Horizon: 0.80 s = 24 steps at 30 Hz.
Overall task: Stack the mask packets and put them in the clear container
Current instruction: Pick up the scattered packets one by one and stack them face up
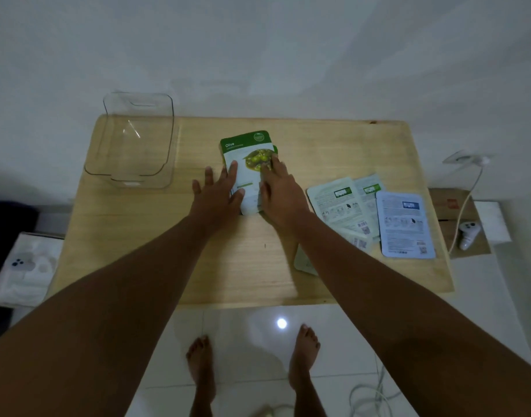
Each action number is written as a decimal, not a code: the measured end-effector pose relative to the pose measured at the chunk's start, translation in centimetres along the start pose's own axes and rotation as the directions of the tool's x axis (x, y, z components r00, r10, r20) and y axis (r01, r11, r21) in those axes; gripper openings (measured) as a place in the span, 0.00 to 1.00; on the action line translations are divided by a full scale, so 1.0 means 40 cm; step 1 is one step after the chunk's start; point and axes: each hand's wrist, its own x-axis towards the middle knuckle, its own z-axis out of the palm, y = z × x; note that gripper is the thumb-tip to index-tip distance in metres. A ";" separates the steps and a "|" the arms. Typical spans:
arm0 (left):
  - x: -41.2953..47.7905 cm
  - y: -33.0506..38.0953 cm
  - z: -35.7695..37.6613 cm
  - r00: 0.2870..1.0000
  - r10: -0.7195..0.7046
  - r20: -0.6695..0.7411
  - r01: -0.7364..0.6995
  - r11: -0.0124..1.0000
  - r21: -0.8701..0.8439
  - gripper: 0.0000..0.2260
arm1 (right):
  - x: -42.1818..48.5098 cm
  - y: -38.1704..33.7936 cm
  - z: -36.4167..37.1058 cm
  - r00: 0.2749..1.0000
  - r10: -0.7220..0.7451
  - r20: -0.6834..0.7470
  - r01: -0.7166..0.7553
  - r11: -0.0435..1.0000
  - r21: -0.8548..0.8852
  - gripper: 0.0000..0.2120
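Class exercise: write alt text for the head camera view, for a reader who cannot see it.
Seen from above, a person's left hand and right hand press flat on a green Olive mask packet at the middle of a wooden table. An empty clear container stands at the far left, and loose packets lie face down to the right.

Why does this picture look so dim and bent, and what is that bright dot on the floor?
Head view: the room is dimly lit, so colours look murky; the wide-angle lens bows the wooden table edges and stretches the forearms near the frame. The bright spot is glare, apparently a lamp reflected in the glossy floor tiles. The clear container shows faint highlights; packet print beyond "Olive" is too soft to read.
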 end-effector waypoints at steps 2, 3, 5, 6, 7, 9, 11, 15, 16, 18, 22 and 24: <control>-0.001 -0.002 0.003 1.000 0.013 -0.023 -0.013 1.000 0.026 0.30 | -0.006 0.002 0.002 1.000 -0.005 -0.002 0.005 0.999 0.040 0.24; -0.002 -0.002 0.003 0.999 0.015 -0.029 -0.014 0.999 0.029 0.30 | -0.010 0.002 -0.003 1.000 -0.005 -0.007 0.005 0.999 0.050 0.25; -0.001 -0.001 0.001 1.000 0.013 -0.023 -0.013 1.000 0.026 0.30 | -0.022 0.007 -0.027 1.000 0.022 -0.022 -0.022 1.000 0.016 0.26; 0.001 -0.001 -0.001 1.000 0.013 -0.014 -0.013 1.000 0.024 0.30 | -0.031 0.014 -0.044 0.998 0.042 -0.042 -0.044 0.998 -0.044 0.26; 0.003 -0.002 -0.003 1.000 0.011 -0.004 -0.011 1.000 0.021 0.30 | -0.041 0.027 -0.061 0.995 0.074 -0.062 -0.082 0.989 -0.127 0.25; 0.007 -0.003 -0.007 1.000 0.001 0.016 -0.001 1.000 0.020 0.30 | -0.064 0.060 -0.091 0.976 0.210 -0.055 -0.217 0.934 -0.285 0.25; 0.007 -0.002 -0.007 1.000 -0.006 0.017 0.006 1.000 0.024 0.30 | -0.088 0.084 -0.104 0.935 0.354 0.001 -0.326 0.862 -0.389 0.24; 0.002 0.001 -0.002 1.000 -0.005 0.006 0.005 0.999 0.035 0.30 | -0.109 0.096 -0.087 0.908 0.406 0.103 -0.335 0.851 -0.404 0.25; 0.002 0.001 -0.002 1.000 -0.006 0.006 0.006 0.999 0.033 0.30 | -0.106 0.095 -0.084 0.916 0.386 0.111 -0.314 0.860 -0.404 0.26; 0.003 -0.002 -0.001 1.000 -0.008 0.009 0.008 1.000 0.028 0.30 | -0.094 0.094 -0.083 0.933 0.343 0.107 -0.281 0.882 -0.377 0.25; 0.005 -0.005 -0.001 1.000 0.000 0.008 0.000 1.000 0.029 0.30 | -0.075 0.103 -0.090 0.927 0.369 0.070 -0.329 0.888 -0.320 0.26; 0.005 -0.006 0.001 1.000 0.005 0.005 -0.005 0.999 0.037 0.30 | -0.080 0.105 -0.094 0.961 0.276 0.024 -0.253 0.907 -0.337 0.23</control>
